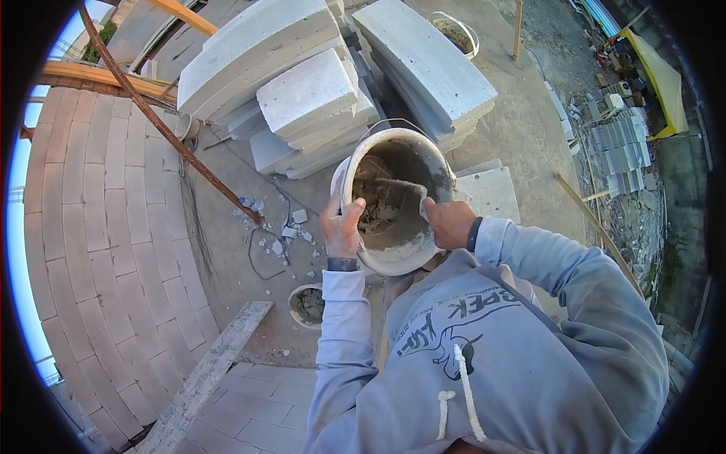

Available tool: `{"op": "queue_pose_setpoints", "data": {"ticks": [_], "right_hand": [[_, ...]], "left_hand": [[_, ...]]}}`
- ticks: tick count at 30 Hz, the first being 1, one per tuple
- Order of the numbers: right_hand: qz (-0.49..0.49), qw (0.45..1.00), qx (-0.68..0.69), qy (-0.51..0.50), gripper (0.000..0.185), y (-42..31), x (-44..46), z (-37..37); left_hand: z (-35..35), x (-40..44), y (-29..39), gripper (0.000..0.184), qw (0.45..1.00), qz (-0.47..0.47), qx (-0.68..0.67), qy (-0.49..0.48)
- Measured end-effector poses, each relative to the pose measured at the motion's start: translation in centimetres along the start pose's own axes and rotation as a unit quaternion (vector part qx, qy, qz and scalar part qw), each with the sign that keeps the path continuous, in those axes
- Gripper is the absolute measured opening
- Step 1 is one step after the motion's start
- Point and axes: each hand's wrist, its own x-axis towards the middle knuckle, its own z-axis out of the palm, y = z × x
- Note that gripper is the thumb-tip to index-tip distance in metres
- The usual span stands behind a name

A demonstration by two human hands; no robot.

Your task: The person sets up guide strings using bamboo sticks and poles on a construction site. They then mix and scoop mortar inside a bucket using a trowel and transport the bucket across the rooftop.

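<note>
A mortar-smeared bucket (442, 163) is tilted in front of my chest, its open mouth facing me. My left hand (342, 228) is closed on the bucket's left rim, thumb on the inside. In my right hand (451, 221), at the right rim, is the handle of a trowel (401, 184), which reaches into the bucket. Its blade is hidden in or behind the grey mortar (376, 208) lying along the bucket's left inner side. The bucket's wire handle stands up behind the far rim.
White blocks (306, 94) are stacked ahead, with more blocks (431, 64) to their right. A block wall (113, 250) rises at left, near a slanting rusty bar (144, 102). A small bucket (293, 309), a plank (204, 374) and block chips (299, 216) lie below left.
</note>
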Motion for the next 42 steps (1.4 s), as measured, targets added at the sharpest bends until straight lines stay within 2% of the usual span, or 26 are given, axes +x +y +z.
{"op": "queue_pose_setpoints", "data": {"ticks": [2,5,7,8,9,10,13,16,18,19,22,25,26,28,30,33,36,40,42], "right_hand": [[0.058,0.998,0.016,0.027,0.043,0.4,1.6,1.0],[-0.072,0.996,-0.038,-0.026,0.043,-0.8,0.3,4.7],[-0.079,0.995,-0.023,-0.063,0.041,-1.2,-0.4,4.7],[-0.082,0.993,-0.032,-0.08,0.04,-1.0,-0.5,3.5],[-0.082,0.991,-0.041,-0.096,0.039,-0.7,-0.5,2.2],[-0.087,0.992,-0.042,-0.079,0.041,0.4,-0.2,0.8],[0.029,0.999,-0.003,0.035,0.042,0.2,-0.1,-0.8],[-0.004,0.998,-0.002,0.064,0.042,0.5,2.3,1.5],[-0.096,0.995,-0.021,0.012,0.04,-0.2,0.5,5.4],[-0.141,0.989,-0.03,-0.02,0.039,-0.4,-0.7,6.7],[-0.071,0.995,-0.066,-0.038,0.039,-0.5,-1.1,1.8],[-0.036,0.999,-0.031,0.026,0.038,-0.1,-1.3,0.3],[0.015,0.999,-0.022,0.039,0.035,-0.3,-0.9,-0.3],[-0.04,0.997,-0.064,0.002,0.033,0.2,0.4,2.3],[-0.068,0.996,-0.061,-0.002,0.032,-0.5,0.3,5.2],[-0.087,0.992,-0.04,-0.079,0.032,-1.7,-1.5,3.5],[-0.059,0.994,-0.077,-0.045,0.033,-0.8,-0.6,0.8],[-0.019,0.994,-0.098,0.037,0.038,0.1,0.6,-0.5],[-0.054,0.991,-0.125,-0.006,0.036,-0.6,0.6,2.9]], "left_hand": [[0.9,0.1,0.5,0.048,0.998,0.035,-0.035,0.027],[0.2,-0.2,0.2,0.05,0.998,0.023,-0.064,0.018],[-0.6,-0.2,-0.8,0.052,0.996,0.042,-0.079,-0.015],[-0.9,-0.7,-0.6,0.052,0.999,0.031,-0.016,-0.023],[-0.5,-0.7,-0.1,0.052,0.998,0.043,-0.038,-0.01],[0.6,-1.0,0.4,0.052,0.997,0.052,-0.061,0.004],[1.0,-0.8,-0.5,0.052,0.993,0.069,-0.091,0.013],[0.0,-1.2,-0.5,0.052,0.996,0.049,-0.077,0.006],[-0.6,-0.6,-1.0,0.052,0.999,0.029,-0.027,0.01],[-0.3,-1.0,-1.0,0.053,0.998,0.043,-0.046,0.007],[0.9,-1.4,0.1,0.055,0.993,0.091,-0.074,0.014],[0.5,-0.9,-0.3,0.054,0.997,0.044,-0.062,0.004],[0.7,-0.9,-0.3,0.053,0.996,0.06,-0.065,0.016],[0.9,-1.3,-0.3,0.051,0.993,0.087,-0.065,0.035],[0.0,-1.0,-1.2,0.049,0.996,0.045,-0.056,0.048],[-0.3,-1.3,-1.1,0.046,0.991,0.029,-0.112,0.062],[0.6,-1.5,-0.4,0.047,0.992,0.059,-0.09,0.072],[1.2,-1.8,-0.4,0.049,0.996,0.042,-0.058,0.049],[1.5,-1.7,-1.4,0.049,0.995,0.063,-0.034,0.067]]}}
